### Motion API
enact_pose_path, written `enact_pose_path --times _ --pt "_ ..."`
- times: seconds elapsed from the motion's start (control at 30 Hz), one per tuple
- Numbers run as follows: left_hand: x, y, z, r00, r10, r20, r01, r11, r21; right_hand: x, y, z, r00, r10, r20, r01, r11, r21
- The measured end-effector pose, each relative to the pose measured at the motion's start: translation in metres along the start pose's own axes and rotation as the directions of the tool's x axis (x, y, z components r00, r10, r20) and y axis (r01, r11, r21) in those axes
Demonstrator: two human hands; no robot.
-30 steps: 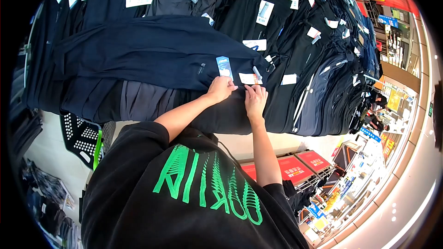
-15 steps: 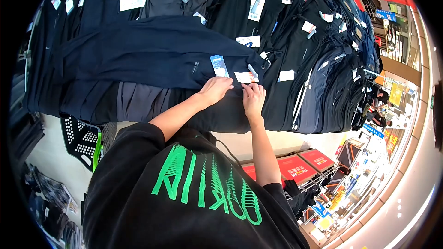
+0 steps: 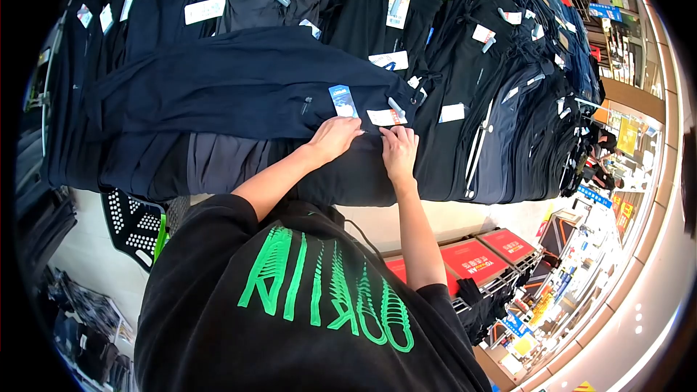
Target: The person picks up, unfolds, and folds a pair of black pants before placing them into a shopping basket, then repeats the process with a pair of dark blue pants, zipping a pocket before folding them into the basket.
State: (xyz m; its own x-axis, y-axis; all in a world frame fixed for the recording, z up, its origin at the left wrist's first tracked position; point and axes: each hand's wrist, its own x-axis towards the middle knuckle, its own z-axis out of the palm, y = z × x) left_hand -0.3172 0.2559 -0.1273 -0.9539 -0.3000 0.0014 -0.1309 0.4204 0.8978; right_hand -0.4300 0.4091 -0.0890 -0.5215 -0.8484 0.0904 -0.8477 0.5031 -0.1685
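Observation:
A pair of dark navy trousers (image 3: pixel 218 87) lies folded lengthwise across the piles of clothing, its waist end at the right. At the near edge by the waist, my left hand (image 3: pixel 332 138) is closed, fingertips pinching the fabric. A little to the right, my right hand (image 3: pixel 399 151) pinches the same edge, with a short gap between the two. Just beyond my fingers lie a blue hang tag (image 3: pixel 343 101) and a white price tag (image 3: pixel 387 117), both on the trousers. A grey security tag (image 3: pixel 396 107) sits beside the price tag.
Stacks of dark trousers (image 3: pixel 443 152) with white tags surround the pair on all sides. Red boxes (image 3: pixel 472 260) stand below at the right, near a lit aisle of goods. A black perforated basket (image 3: pixel 134 225) with a green part is at the lower left.
The view has shifted slightly. Both hands stay at the trousers' near edge, pinching it in almost the same place.

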Motion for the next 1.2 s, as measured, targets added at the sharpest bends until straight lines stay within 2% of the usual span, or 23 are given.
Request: enact_pose_path --times 0.13,0.27,0.37,0.4,0.43,0.47,0.5,0.53,0.63,0.67,0.73,0.77,0.8,0.83,0.9,0.93,1.03,1.07,1.17,1.2 --pt "0.014 0.008 0.013 0.995 -0.096 -0.032 0.091 0.988 -0.122 -0.003 0.008 -0.001 0.998 0.059 0.018 -0.060 0.996 0.059" --pt "0.014 0.001 0.039 0.997 0.071 -0.043 -0.078 0.979 -0.188 -0.010 0.004 0.008 0.987 0.151 0.048 -0.158 0.952 0.261" --pt "0.008 -0.003 0.029 0.988 0.145 -0.051 -0.148 0.986 -0.070 -0.012 -0.010 0.015 0.960 0.272 0.073 -0.280 0.888 0.365" --pt "0.006 0.001 0.020 0.994 0.099 -0.036 -0.099 0.995 0.003 -0.014 -0.013 0.018 0.960 0.269 0.082 -0.278 0.870 0.407" --pt "0.009 -0.001 0.014 0.994 0.111 -0.022 -0.110 0.992 0.056 -0.016 -0.018 0.021 0.958 0.271 0.091 -0.284 0.859 0.425" --pt "0.012 -0.003 0.011 0.974 0.226 -0.015 -0.218 0.952 0.213 -0.019 -0.022 0.025 0.957 0.280 0.082 -0.285 0.841 0.460" --pt "0.016 -0.007 0.008 0.942 0.337 0.008 -0.317 0.877 0.362 -0.021 -0.026 0.028 0.955 0.287 0.072 -0.284 0.822 0.493" --pt "0.020 -0.014 0.009 0.933 0.348 0.095 -0.352 0.820 0.452 -0.023 -0.029 0.029 0.949 0.311 0.055 -0.296 0.815 0.498" --pt "0.038 -0.020 0.005 0.885 0.188 0.425 -0.397 0.782 0.481 -0.028 -0.030 0.034 0.874 0.484 0.049 -0.406 0.671 0.620" --pt "0.040 -0.021 0.006 0.887 0.219 0.408 -0.399 0.808 0.433 -0.033 -0.025 0.047 0.840 0.539 0.059 -0.440 0.615 0.654" --pt "0.036 -0.007 0.002 0.892 0.187 0.412 -0.344 0.871 0.349 -0.025 -0.030 0.046 0.624 0.727 0.286 -0.528 0.123 0.840" --pt "0.032 0.000 0.001 0.893 0.171 0.417 -0.315 0.898 0.306 -0.020 -0.032 0.045 0.506 0.752 0.422 -0.498 -0.145 0.855" --pt "0.025 0.003 0.004 0.894 0.180 0.410 -0.297 0.923 0.243 -0.012 -0.035 0.037 0.460 0.721 0.518 -0.452 -0.312 0.836" --pt "0.021 0.011 0.002 0.879 0.153 0.452 -0.259 0.949 0.181 -0.005 -0.035 0.031 0.413 0.677 0.609 -0.483 -0.404 0.777" --pt "0.010 0.017 0.006 0.870 0.207 0.448 -0.271 0.959 0.084 -0.004 -0.027 0.036 0.410 0.551 0.726 -0.657 -0.374 0.655" --pt "0.005 0.018 0.006 0.855 0.179 0.487 -0.253 0.963 0.092 -0.003 -0.023 0.047 0.440 0.519 0.733 -0.640 -0.392 0.661" --pt "0.004 0.029 -0.003 0.833 0.009 0.553 -0.100 0.986 0.135 -0.001 -0.023 0.051 0.362 0.584 0.727 -0.634 -0.418 0.651" --pt "0.004 0.033 -0.011 0.831 0.004 0.556 -0.079 0.991 0.111 -0.002 -0.025 0.053 0.342 0.662 0.667 -0.654 -0.342 0.675" --pt "-0.016 0.038 -0.011 0.895 0.082 0.438 -0.180 0.966 0.186 -0.024 -0.008 0.092 0.459 0.746 0.482 -0.694 -0.038 0.719" --pt "-0.020 0.039 -0.007 0.882 0.121 0.456 -0.206 0.968 0.141 -0.017 -0.014 0.071 0.406 0.727 0.554 -0.734 -0.102 0.672"
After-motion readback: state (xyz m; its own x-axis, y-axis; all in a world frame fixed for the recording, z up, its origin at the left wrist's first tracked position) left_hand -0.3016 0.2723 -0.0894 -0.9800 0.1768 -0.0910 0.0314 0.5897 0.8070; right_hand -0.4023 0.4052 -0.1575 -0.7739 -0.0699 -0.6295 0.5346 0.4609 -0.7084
